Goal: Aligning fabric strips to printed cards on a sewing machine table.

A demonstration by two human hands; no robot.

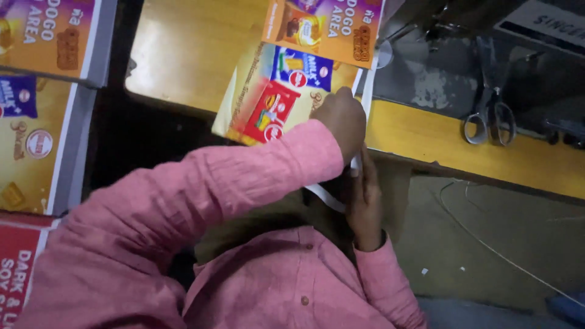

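At the near edge of the yellow surface (183, 55), both hands meet over a narrow white strip (326, 198) that hangs off the side of a printed card sheet (274, 91). Much is hard to make out: the left hand (341, 125) shows only its back, its fingertips tucked under, so its grip reads as clenched about the strip's upper end, though the contact itself is hidden. The right hand (365, 201) lies just below and nearer, fingers curled; whether its grip is pinching the strip or only resting against it I cannot tell, since the strip passes behind the fingers. The strip runs up along the sheet's right border and down to the left of the right hand, between the two hands. The sheet, orange and yellow with blue and red pictured packs, lies tilted, its far end cut off by the frame. Pink sleeves (201, 189) and a shirt front fill the near part and hide the lower body. At left, more printed sheets (36, 122) are cropped by the frame edge. On the far right, scissors (490, 116) lie on a dark, dim stretch where other metal parts are too murky to name. No containers are in view.
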